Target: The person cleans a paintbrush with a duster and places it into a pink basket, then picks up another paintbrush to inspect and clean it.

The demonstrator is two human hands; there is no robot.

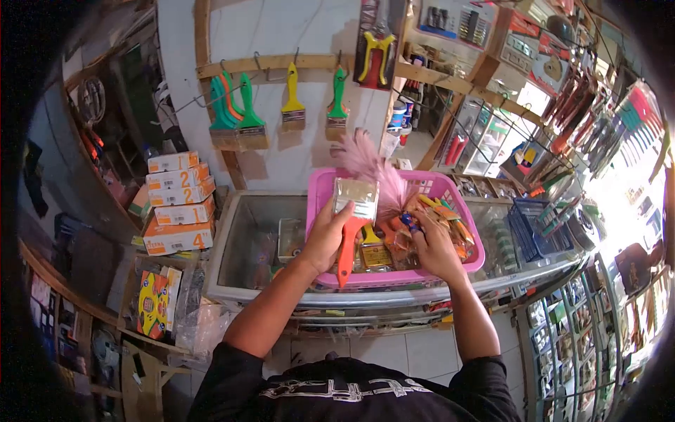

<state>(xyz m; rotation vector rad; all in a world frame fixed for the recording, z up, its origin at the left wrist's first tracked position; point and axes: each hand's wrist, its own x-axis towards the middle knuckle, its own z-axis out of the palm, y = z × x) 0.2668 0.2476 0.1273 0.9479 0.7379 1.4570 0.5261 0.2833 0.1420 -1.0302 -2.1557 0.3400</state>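
Observation:
A wide paintbrush [349, 243] with an orange-red handle is gripped in my left hand [325, 238], its pale bristles pointing up and away from me. The fingers of my right hand [436, 246] close around the blue end of a pink feather duster [376, 169], whose feathers lean up and to the left. Both hands are over a pink plastic basket [470, 211]. Inside it lie a yellow-handled paintbrush [375, 252] and several orange and yellow handled pieces, partly covered by my right hand.
Beneath the basket is a glass display counter [246, 211]. Several paintbrushes, one a yellow brush [293, 98], hang from hooks on a wooden rail. Numbered boxes [179, 239] are stacked at left. A blue wire basket [534, 232] stands at right, with hanging tools above.

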